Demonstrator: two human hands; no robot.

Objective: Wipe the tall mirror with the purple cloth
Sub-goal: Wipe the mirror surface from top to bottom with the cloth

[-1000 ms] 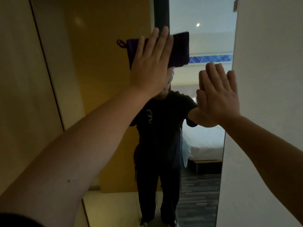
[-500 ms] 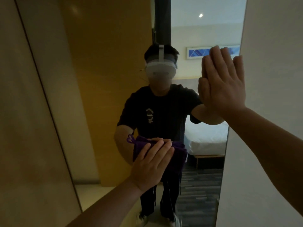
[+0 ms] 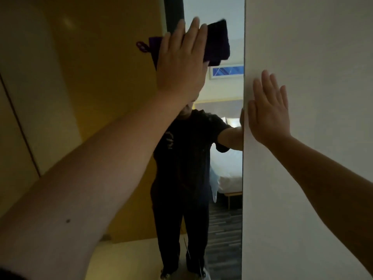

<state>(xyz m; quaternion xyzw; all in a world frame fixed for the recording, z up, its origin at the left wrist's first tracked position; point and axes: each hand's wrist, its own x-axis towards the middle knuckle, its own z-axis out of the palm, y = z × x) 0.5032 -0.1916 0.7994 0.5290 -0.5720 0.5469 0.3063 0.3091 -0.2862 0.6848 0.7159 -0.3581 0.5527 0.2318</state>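
Fingers: left hand (image 3: 181,63) spreads its fingers (image 3: 193,31) flat over the purple cloth (image 3: 219,43), pressing rather than gripping; right hand (image 3: 268,116) lies open and flat, holding nothing
Cloth: folded, pinned high on the mirror (image 3: 226,168), a loop sticking out at its left edge
Reason: flat palm likely spreads pressure for an even wipe; right hand on the white wall (image 3: 312,57), just beside the mirror's edge, probably steadies the reach
Surface: tall, narrow glass; smears too dim to judge
Room: yellow-brown panels (image 3: 90,67) to the left; a bed and striped floor seen only as reflections
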